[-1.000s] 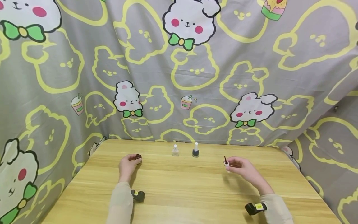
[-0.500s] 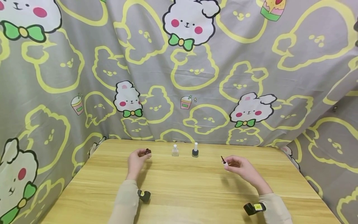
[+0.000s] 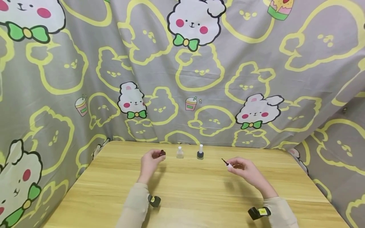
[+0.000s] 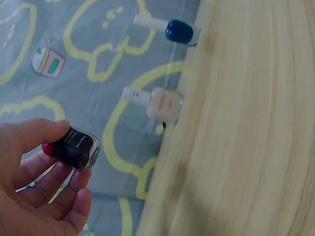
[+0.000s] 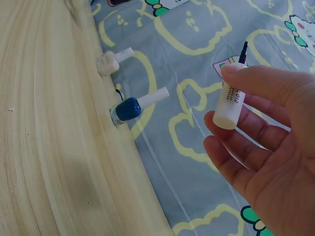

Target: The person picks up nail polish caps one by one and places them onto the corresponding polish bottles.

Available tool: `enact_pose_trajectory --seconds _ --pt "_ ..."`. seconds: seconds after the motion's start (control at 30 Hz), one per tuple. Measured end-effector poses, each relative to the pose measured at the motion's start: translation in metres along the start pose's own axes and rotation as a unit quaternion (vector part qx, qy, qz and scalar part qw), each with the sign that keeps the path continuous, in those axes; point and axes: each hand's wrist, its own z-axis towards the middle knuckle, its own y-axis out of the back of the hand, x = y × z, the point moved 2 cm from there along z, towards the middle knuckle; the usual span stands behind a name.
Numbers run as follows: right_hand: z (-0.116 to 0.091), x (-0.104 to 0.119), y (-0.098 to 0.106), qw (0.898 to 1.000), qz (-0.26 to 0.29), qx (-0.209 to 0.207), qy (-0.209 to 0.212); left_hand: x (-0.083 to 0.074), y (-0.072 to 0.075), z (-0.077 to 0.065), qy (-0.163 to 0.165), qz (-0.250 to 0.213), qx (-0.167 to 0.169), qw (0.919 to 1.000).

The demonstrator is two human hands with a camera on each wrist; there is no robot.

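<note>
My left hand [image 3: 149, 163] pinches a dark red nail polish bottle [image 4: 76, 149] between thumb and fingers, above the back left of the table. The bottle has no cap on it in the head view. In my right hand [image 3: 243, 169] is a white nail polish cap [image 5: 229, 105], gripped by thumb and fingers, its dark-coated brush [image 5: 244, 51] pointing up and to the left in the head view. Between the hands, two capped bottles stand upright near the back edge: a pale beige nail polish [image 3: 180, 154] close to the left hand, and a dark blue nail polish [image 3: 200, 154].
The wooden table [image 3: 194, 196] meets a grey curtain [image 3: 211, 79] with cartoon rabbits along its back edge. Curtain also hangs at both sides. Black wrist cameras [image 3: 258, 212] sit on both sleeves.
My left hand has moved right with the red bottle, coming close to the beige one. The right hand stays nearly in place, while its brush has tipped further left.
</note>
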Motion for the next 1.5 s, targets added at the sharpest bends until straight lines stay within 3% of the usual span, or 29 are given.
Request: enact_pose_trajectory --seconds 0.3,0.57,1.17,1.5 --pt "0.003 0.000 -0.005 0.999 -0.020 -0.013 0.023 -0.011 -0.014 -0.008 -0.038 0.011 0.013 0.9992" --pt "0.002 0.001 -0.008 0.999 -0.009 -0.028 0.016 -0.022 -0.036 -0.021 -0.070 0.002 0.052 0.9962" --pt "0.001 0.010 -0.014 0.998 -0.028 -0.047 0.037 -0.039 -0.068 -0.045 -0.145 0.012 0.111 0.9831" --pt "0.002 0.016 -0.021 0.995 -0.058 -0.057 0.051 -0.044 -0.079 -0.057 -0.156 0.017 0.143 0.9772"
